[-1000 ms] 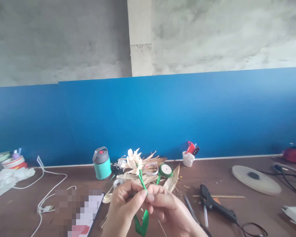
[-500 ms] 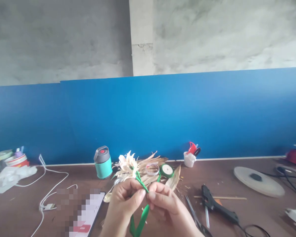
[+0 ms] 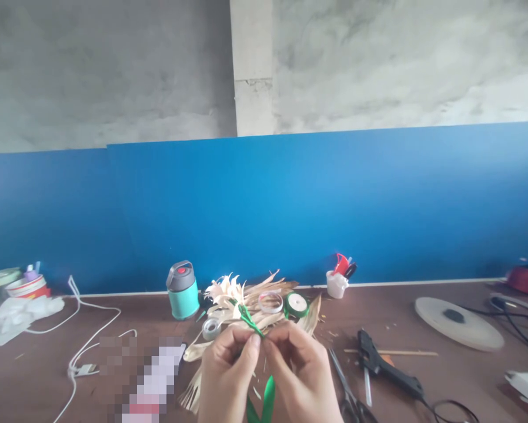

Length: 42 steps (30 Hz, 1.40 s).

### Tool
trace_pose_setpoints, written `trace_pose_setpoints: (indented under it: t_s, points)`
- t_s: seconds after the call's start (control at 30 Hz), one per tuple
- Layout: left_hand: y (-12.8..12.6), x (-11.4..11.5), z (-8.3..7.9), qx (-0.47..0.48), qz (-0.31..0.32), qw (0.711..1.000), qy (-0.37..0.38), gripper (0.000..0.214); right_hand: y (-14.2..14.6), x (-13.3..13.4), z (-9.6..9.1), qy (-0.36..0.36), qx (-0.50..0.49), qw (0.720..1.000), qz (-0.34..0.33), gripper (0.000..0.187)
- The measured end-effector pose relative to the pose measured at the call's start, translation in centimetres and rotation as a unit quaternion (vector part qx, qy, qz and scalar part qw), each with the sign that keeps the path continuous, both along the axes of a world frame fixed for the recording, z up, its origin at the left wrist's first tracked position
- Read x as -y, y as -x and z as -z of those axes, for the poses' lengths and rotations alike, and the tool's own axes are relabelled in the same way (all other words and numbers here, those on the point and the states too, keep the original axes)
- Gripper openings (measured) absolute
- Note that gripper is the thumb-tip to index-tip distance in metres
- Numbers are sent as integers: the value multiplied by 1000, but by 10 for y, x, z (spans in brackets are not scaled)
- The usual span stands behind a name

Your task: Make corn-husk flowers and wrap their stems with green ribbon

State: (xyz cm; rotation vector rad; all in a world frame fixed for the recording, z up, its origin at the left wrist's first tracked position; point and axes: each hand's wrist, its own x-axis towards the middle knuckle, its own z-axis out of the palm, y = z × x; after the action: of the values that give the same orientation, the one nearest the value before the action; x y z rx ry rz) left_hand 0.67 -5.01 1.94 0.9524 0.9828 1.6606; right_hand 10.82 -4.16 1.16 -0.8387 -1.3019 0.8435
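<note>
Between my hands slants a green-wrapped stem (image 3: 249,318), its upper end meeting a cream flower (image 3: 226,290) of dried, petal-like strips. My left hand (image 3: 229,361) pinches the stem's lower end between thumb and forefinger. Close against it, my right hand (image 3: 297,364) is closed with thumb and fingertips at the same spot, where the green ribbon (image 3: 268,395) is worked; its loose length hangs in a loop below. The exact point where ribbon meets stem is hidden by my fingers. Behind lie a green ribbon spool (image 3: 297,305) and dried husk-like leaves (image 3: 275,286).
Scissors (image 3: 350,390) and a black glue gun (image 3: 385,367) lie to the right, near a thin stick (image 3: 409,353). A teal flask (image 3: 183,296) and a white cup of pens (image 3: 336,286) stand behind. White cables (image 3: 85,346) and a blurred phone (image 3: 156,382) are left.
My right hand has turned inward and its fingers have curled more around the stem's end. The stem and flower have tilted slightly left and down, and the hanging ribbon loop has shifted right.
</note>
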Motion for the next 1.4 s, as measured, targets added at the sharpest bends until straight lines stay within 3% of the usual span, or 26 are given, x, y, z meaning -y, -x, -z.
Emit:
trace_pose_setpoints:
  t_s: [0.23, 0.4, 0.67, 0.93, 1.17, 1.23, 1.33, 1.4]
  points:
    - [-12, 8, 2, 9, -34, 999, 2, 20, 4, 5, -6, -29, 15, 998, 49, 28]
    - [-9, 9, -1, 15, -24, 1000, 8, 22, 4, 8, -11, -66, 49, 993, 86, 27]
    - [2, 5, -6, 9, 10, 1000, 4, 19, -2, 9, -13, -75, 85, 991, 70, 28]
    - [2, 2, -6, 39, 54, 997, 35, 22, -9, 1, -10, 57, -4, 996, -69, 29]
    - [-1, 4, 0, -4, 8, 1000, 8, 25, -5, 1, -8, 51, -31, 997, -44, 31]
    - [3, 3, -1, -25, -1, 1000, 5, 26, -8, -2, -9, 76, -42, 992, -95, 33]
    - [9, 1, -5, -49, 19, 999, 0, 27, -17, -10, -14, 162, -59, 960, -220, 36]
    - [11, 0, -8, -72, 47, 996, -1, 25, -25, -15, -19, 200, -68, 945, -251, 36]
